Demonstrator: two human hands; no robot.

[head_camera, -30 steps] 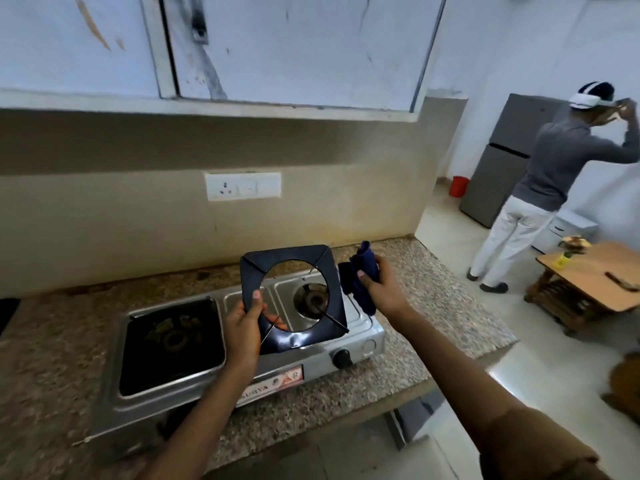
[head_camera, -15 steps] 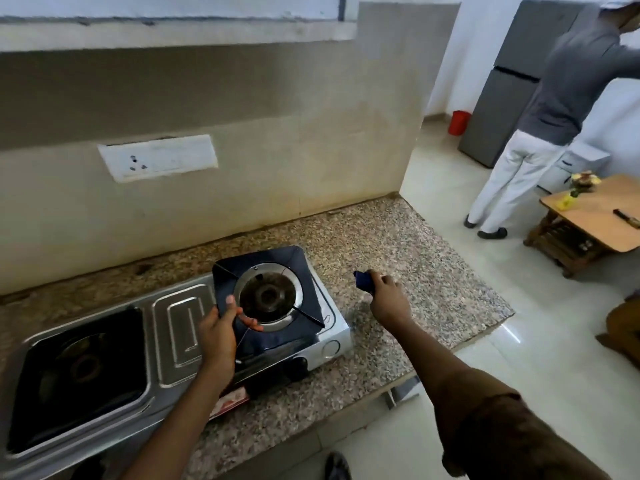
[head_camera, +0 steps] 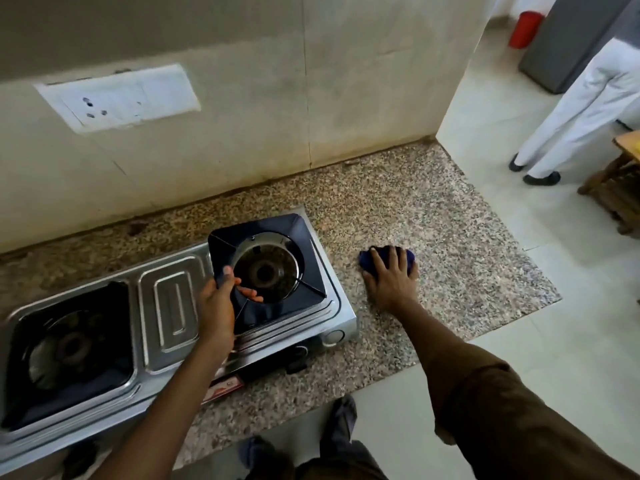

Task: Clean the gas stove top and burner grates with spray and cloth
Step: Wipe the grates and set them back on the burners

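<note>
A two-burner steel gas stove point(head_camera: 176, 306) stands on the speckled granite counter point(head_camera: 433, 244). A dark square burner grate point(head_camera: 311, 268) lies flat over the right burner point(head_camera: 266, 271). My left hand point(head_camera: 216, 306) pinches that grate's near-left edge, thumb on top and fingers under it. The left burner point(head_camera: 72, 348) sits inside its own dark grate. To the right of the stove, my right hand point(head_camera: 391, 278) presses flat on a dark blue cloth point(head_camera: 367, 259) lying on the counter. No spray bottle is in view.
A white socket plate point(head_camera: 121, 98) is on the wall behind the stove. The counter ends at the right, beside tiled floor. A person's legs point(head_camera: 581, 112) stand there near a grey fridge point(head_camera: 568, 39), a red bin point(head_camera: 524, 29) and a wooden table point(head_camera: 620, 174).
My left hand lowered the lifted grate onto the right burner and still holds its edge. My right hand carried the cloth down to the counter and now lies flat on it.
</note>
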